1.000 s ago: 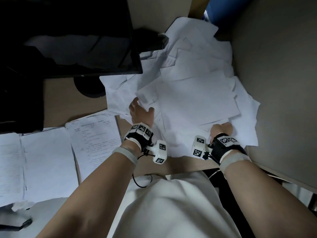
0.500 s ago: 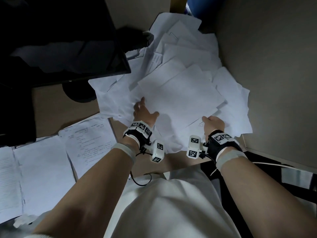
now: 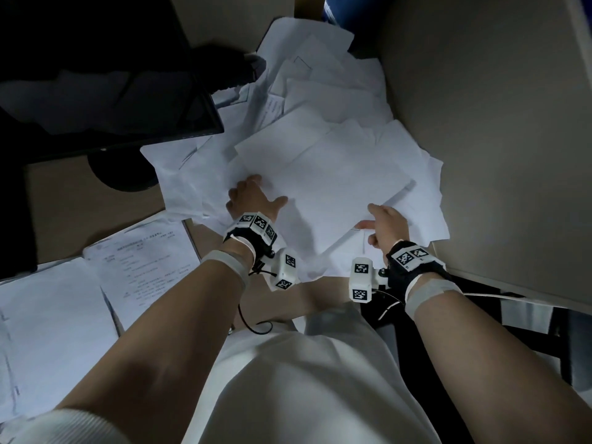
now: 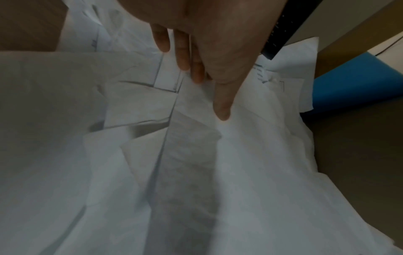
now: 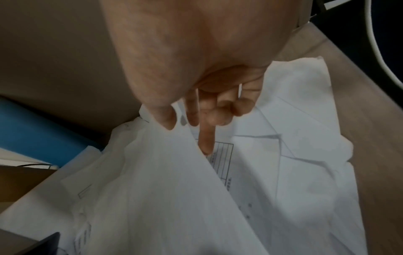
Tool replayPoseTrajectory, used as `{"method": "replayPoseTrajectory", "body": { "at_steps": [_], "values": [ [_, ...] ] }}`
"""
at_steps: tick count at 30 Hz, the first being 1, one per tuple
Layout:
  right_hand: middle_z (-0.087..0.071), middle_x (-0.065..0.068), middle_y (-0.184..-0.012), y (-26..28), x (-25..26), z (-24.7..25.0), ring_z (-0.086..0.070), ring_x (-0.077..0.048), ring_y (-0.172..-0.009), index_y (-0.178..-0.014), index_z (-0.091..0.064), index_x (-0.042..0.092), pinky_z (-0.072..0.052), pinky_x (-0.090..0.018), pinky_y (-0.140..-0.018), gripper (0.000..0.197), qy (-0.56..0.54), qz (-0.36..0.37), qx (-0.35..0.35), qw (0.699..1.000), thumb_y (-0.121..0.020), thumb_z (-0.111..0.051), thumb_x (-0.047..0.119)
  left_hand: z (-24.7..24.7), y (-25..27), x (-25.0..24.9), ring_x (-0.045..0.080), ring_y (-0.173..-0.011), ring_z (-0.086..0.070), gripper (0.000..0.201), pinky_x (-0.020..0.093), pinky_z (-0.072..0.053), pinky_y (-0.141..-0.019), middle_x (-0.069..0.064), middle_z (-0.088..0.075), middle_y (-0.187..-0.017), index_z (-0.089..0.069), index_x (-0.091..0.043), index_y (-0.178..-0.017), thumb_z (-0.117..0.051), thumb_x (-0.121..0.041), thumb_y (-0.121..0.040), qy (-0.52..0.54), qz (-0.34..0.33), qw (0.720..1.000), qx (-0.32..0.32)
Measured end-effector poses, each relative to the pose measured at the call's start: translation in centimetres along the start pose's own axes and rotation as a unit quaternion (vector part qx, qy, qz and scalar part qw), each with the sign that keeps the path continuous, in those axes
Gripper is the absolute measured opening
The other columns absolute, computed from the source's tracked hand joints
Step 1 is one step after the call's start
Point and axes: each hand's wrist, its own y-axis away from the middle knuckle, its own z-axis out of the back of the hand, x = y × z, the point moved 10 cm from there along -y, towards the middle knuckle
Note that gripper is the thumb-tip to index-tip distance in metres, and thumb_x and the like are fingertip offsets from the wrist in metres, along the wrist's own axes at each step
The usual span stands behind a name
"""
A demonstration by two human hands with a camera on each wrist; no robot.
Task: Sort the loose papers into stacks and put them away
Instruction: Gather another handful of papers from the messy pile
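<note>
While stretched over the table [image 3: 73,200], pinching the near right corner of the top sheets [image 3: 336,193] with the right hand [image 3: 387,225], thumb above, forefinger beneath; bracing their left edge with the left hand [image 3: 253,200], grip released, fingers straight. Beneath and beyond them, loose papers [image 3: 320,100] heaped.

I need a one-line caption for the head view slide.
The right hand pinches a sheaf of sheets; the left hand rests on the paper pile beside a monitor.

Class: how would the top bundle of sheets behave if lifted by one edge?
Likely floppy: the top bundle of sheets curves where the right hand pinches it. Nothing visibly binds them, so sheets may slide apart.
</note>
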Motion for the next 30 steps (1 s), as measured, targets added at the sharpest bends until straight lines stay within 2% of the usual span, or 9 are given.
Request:
{"method": "replayPoseTrajectory", "body": {
  "at_steps": [4, 8, 10, 13, 16, 18, 23, 27, 30],
  "values": [
    [-0.074, -0.002, -0.075, 0.1, 0.1, 0.2, -0.039, -0.017, -0.045, -0.099, -0.062, 0.014, -0.037, -0.029, -0.053, 0.017, 0.025, 0.028, -0.025, 0.999, -0.096, -0.048, 0.023, -2.0, 0.0, 0.5, 0.024, -0.117, -0.058, 0.034, 0.043, -0.043, -0.103, -0.001, -0.065, -0.119, -0.056, -0.029, -0.108, -0.076, -0.041, -0.083, 0.043, -0.001, 0.997, 0.063],
    [-0.066, -0.003, -0.08, -0.2, -0.6, -0.6, -0.045, -0.018, -0.058, -0.086, -0.064, 0.008, -0.042, -0.033, -0.064, 0.023, 0.023, 0.021, -0.005, 1.0, -0.093, -0.057, 0.029, -1.1, 0.9, 1.2, 0.031, -0.126, -0.047, 0.065, 0.044, -0.046, -0.103, 0.01, -0.037, -0.139, -0.048, -0.019, -0.134, -0.08, -0.036, -0.08, 0.024, 0.012, 1.0, -0.001],
    [-0.063, -0.005, -0.082, -0.5, -1.0, -0.6, -0.052, -0.021, -0.064, -0.094, -0.064, 0.003, -0.048, -0.036, -0.069, 0.032, 0.013, 0.026, -0.013, 1.0, -0.091, -0.061, 0.035, -0.8, 1.0, 1.7, 0.031, -0.131, -0.043, 0.075, 0.047, -0.043, -0.106, 0.007, -0.034, -0.143, -0.043, -0.018, -0.141, -0.079, -0.039, -0.079, 0.026, 0.018, 0.999, -0.012],
    [-0.062, 0.0, -0.083, -0.9, -1.9, -1.2, -0.064, -0.032, -0.075, -0.123, -0.059, 0.009, -0.057, -0.04, -0.088, 0.041, -0.037, -0.009, -0.019, 0.999, -0.09, -0.068, 0.033, -1.7, 0.9, 2.3, 0.028, -0.122, -0.056, 0.067, 0.048, -0.045, -0.104, 0.004, -0.059, -0.128, -0.046, -0.019, -0.135, -0.078, -0.041, -0.079, 0.096, 0.03, 0.994, 0.042],
    [-0.061, -0.009, -0.123, -0.9, -2.2, -2.1, -0.064, -0.029, -0.104, -0.149, -0.034, 0.009, -0.05, -0.043, -0.1, 0.077, -0.022, -0.041, -0.026, 0.999, -0.087, -0.071, 0.036, -2.4, 1.4, 2.4, 0.027, -0.114, -0.062, 0.047, 0.041, -0.047, -0.102, 0.003, -0.068, -0.119, -0.057, -0.02, -0.123, -0.071, -0.045, -0.086, 0.088, 0.03, 0.992, 0.09],
    [-0.047, -0.014, -0.145, -0.9, -2.2, -2.2, -0.053, -0.035, -0.126, -0.153, -0.026, 0.004, -0.045, -0.047, -0.106, 0.084, 0.02, -0.042, -0.045, 0.998, -0.088, -0.072, 0.031, -2.8, 1.9, 2.4, 0.025, -0.107, -0.065, 0.035, 0.037, -0.05, -0.098, 0.002, -0.071, -0.114, -0.067, -0.02, -0.109, -0.068, -0.047, -0.087, 0.073, 0.02, 0.991, 0.109],
    [-0.048, -0.015, -0.144, -0.9, -2.8, -1.0, -0.056, -0.034, -0.121, -0.153, -0.024, 0.013, -0.045, -0.034, -0.094, 0.076, 0.078, -0.038, -0.092, 0.992, -0.09, -0.068, 0.014, -2.8, 1.4, 2.9, 0.024, -0.106, -0.064, 0.041, 0.036, -0.049, -0.099, 0.0, -0.069, -0.112, -0.06, -0.02, -0.113, -0.073, -0.044, -0.083, 0.098, 0.034, 0.989, 0.102],
    [-0.056, -0.014, -0.134, -0.8, -2.7, 1.9, -0.057, -0.029, -0.097, -0.139, -0.038, 0.017, -0.042, -0.033, -0.077, 0.061, 0.025, -0.053, -0.152, 0.987, -0.088, -0.071, 0.019, -3.3, 1.1, 2.2, 0.017, -0.101, -0.065, 0.03, 0.022, -0.043, -0.087, -0.004, -0.07, -0.105, -0.065, -0.02, -0.109, -0.075, -0.033, -0.083, 0.121, 0.048, 0.985, 0.11],
    [-0.063, -0.013, -0.123, -0.8, -1.8, 2.9, -0.057, -0.025, -0.088, -0.133, -0.048, 0.015, -0.04, -0.029, -0.071, 0.048, 0.03, -0.045, -0.175, 0.983, -0.089, -0.068, 0.016, -3.6, 1.1, 1.5, 0.019, -0.109, -0.062, 0.04, 0.021, -0.04, -0.087, -0.002, -0.065, -0.113, -0.056, -0.018, -0.122, -0.072, -0.027, -0.086, 0.136, 0.058, 0.981, 0.122]
  ]
}}
